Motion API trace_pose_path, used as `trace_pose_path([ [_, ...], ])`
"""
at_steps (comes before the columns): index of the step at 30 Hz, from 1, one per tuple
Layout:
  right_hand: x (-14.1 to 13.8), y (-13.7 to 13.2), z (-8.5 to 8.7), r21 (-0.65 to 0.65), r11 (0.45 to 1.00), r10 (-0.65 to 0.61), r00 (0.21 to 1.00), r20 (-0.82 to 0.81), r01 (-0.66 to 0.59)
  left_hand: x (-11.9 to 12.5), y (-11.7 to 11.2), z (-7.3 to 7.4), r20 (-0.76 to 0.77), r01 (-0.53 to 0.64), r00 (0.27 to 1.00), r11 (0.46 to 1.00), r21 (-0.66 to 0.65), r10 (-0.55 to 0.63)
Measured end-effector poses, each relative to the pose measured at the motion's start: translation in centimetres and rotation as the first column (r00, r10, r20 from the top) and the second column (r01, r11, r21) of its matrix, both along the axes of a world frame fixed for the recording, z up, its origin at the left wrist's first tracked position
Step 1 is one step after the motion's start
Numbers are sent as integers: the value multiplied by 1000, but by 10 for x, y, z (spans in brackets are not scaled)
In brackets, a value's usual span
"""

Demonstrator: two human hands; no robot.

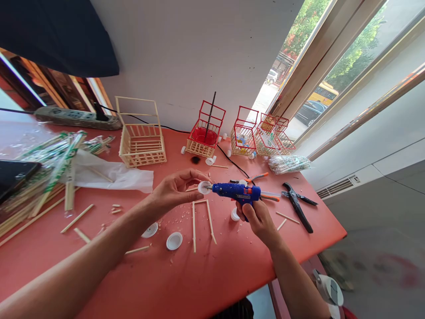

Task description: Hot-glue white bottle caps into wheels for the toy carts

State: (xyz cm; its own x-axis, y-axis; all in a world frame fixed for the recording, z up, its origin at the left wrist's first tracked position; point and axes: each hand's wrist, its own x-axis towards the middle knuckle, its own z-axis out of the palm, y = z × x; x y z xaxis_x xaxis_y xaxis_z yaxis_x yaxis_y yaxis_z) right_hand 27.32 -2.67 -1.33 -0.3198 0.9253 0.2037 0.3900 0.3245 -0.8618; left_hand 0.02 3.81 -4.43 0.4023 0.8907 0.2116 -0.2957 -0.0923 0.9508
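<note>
My left hand (181, 188) pinches a small white plastic cap (202, 188) above the red table. In my right hand (255, 215) is a blue hot glue gun (234, 191), gripped by its handle. Its metal nozzle points left and meets the cap's face; whether glue is coming out is too small to tell. A clear glue stick (270, 194) sticks out of the gun's back. Below the hands lies a three-sided frame of wooden sticks (201, 202). Another white cap (235, 215) is just under the gun, and a white lid (174, 241) rests nearer me.
A bare wooden stick cart (142, 144) and a red-trimmed one (204, 133) stand along the wall. Black cutters (296, 208) and orange-handled pliers (260, 176) lie at right. Bundled sticks (49, 177) cover the left side. A power strip (76, 117) and black cord run behind.
</note>
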Motion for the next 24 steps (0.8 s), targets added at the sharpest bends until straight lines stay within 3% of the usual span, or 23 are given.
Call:
trace_pose_path([
  [8,1,1,2,5,1000,-30,998,60,29,-3,3,-2,-5,7,1000,1000,24,-7],
  [17,2,0,3,30,999,-13,996,91,10,0,-6,7,5,-30,1000,999,-15,30],
  [24,2,1,0,74,997,-30,995,99,22,0,1,0,-10,-9,1000,1000,25,9],
])
